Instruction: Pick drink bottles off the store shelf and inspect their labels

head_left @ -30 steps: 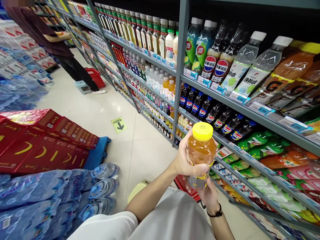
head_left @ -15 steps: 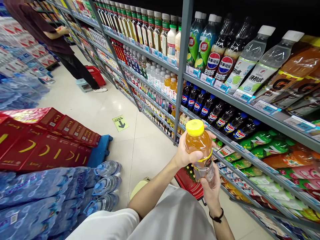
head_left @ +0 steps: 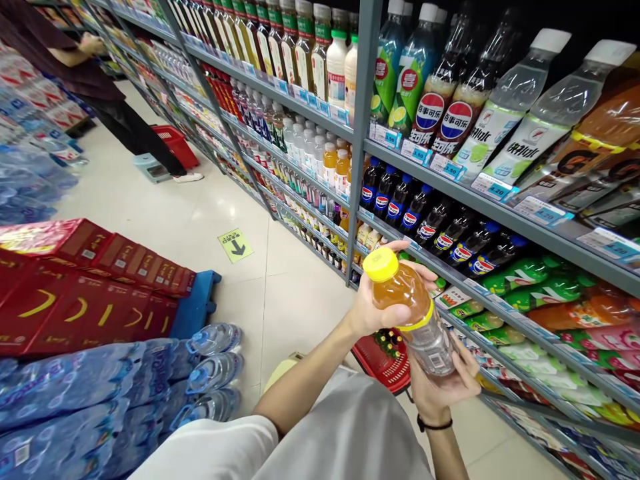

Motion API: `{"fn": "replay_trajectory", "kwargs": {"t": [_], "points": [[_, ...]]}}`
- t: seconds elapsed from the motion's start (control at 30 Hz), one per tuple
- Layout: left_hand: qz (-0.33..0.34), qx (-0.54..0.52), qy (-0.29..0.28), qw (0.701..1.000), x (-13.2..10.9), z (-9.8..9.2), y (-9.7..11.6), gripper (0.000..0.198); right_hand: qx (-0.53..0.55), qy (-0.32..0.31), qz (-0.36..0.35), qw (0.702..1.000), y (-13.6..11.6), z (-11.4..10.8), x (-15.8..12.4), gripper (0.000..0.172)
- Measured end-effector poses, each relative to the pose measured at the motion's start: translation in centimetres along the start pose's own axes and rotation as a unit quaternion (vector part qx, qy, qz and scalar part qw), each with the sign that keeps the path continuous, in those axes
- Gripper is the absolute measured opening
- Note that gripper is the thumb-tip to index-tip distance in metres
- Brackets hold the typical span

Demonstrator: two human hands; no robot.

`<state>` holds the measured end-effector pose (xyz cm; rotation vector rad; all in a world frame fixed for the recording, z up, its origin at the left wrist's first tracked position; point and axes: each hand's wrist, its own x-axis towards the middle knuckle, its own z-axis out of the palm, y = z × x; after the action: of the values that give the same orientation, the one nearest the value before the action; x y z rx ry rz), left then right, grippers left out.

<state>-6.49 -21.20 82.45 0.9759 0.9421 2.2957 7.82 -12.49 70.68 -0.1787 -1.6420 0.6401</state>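
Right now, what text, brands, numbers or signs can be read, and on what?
"百事可乐": cola bottles.
"3.50": price tag below them.
"4.20": shelf tag under the clear bottles.
Floor sticker: an arrow, words too small.
Held bottle: label unreadable.
The rest: blurred.

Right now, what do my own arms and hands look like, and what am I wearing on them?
Both hands are bare, with no gloves. Behind the left hand the forearm is uncovered up to a short white sleeve. The right hand has a thin black band around the wrist, and no sleeve shows on that arm.
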Motion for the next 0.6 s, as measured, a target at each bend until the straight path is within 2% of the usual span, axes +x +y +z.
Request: {"fn": "replay_trajectory", "kwargs": {"t": [0.07, 0.1, 0.17, 0.27, 0.33, 0.47, 0.53, 0.6], "points": [[-0.001, -0.009, -0.006, 1.0, 0.2, -0.1, 0.2, 0.116, -0.016, -0.001, -0.002, 1.0, 0.3, -0.1, 0.1, 0.095], [0.0, -0.017, -0.009, 1.0, 0.3, -0.2, 0.3, 0.113, -0.007, -0.011, 0.02, 1.0, 0.3, -0.1, 0.1, 0.09], [0.002, -0.023, -0.01, 1.0, 0.5, -0.5, 0.3, 0.104, 0.034, -0.039, 0.107, 0.993, 0.1, 0.1, -0.1, 0.078], [-0.005, -0.01, 0.001, 1.0, 0.8, -1.1, 0.0, 0.089, 0.097, -0.063, 0.266, 0.957, -0.3, 0.4, -1.1, 0.067], [-0.008, -0.003, 0.006, 1.0, 1.1, -1.4, -0.2, 0.084, 0.156, -0.07, 0.364, 0.916, -0.3, 0.5, -2.3, 0.067], [-0.046, 0.011, -0.017, 0.999, 1.8, -2.0, -0.3, 0.081, 0.288, -0.045, 0.532, 0.795, -0.2, 1.2, -5.3, 0.078], [-0.062, 0.018, -0.031, 0.997, 2.3, -2.2, -0.4, 0.083, 0.314, -0.007, 0.593, 0.742, -0.4, 1.9, -6.5, 0.08], [-0.069, 0.019, -0.044, 0.997, 2.7, -2.5, -0.8, 0.088, 0.333, -0.005, 0.628, 0.703, -1.0, 2.8, -7.0, 0.076]]}}
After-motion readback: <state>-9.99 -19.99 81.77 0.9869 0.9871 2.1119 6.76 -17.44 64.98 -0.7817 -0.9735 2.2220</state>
